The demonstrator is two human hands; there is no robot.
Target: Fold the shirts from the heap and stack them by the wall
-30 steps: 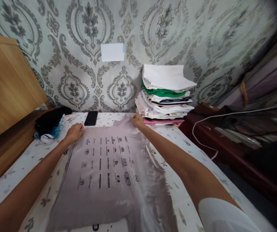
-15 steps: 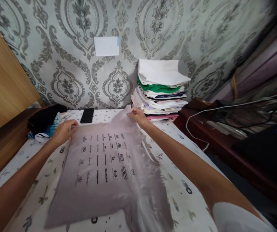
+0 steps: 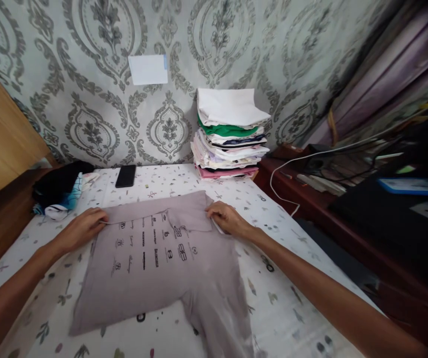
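A greyish-mauve T-shirt point(image 3: 139, 293) with rows of small black printed logos lies sideways on the patterned white sheet point(image 3: 161, 343). Its far edge is folded over toward me, covering part of the print. At the fold's left end, my left hand point(image 3: 89, 226) pinches the fabric between closed fingers. My right hand point(image 3: 227, 219) grips the other end of the folded strip, near the collar. One sleeve stretches toward me at the lower right of the shirt.
A tall stack of folded clothes point(image 3: 232, 134) stands against the wall. A black phone point(image 3: 125, 176) lies at the back, with a dark and blue clothing bundle point(image 3: 59, 186) left of it. A white cable point(image 3: 273, 181) trails over the dark red wooden edge at right.
Both hands have come toward me, bringing the shirt's far edge over onto its printed front. The right side, raised and blurred before, now lies flat. The view has shifted slightly right.
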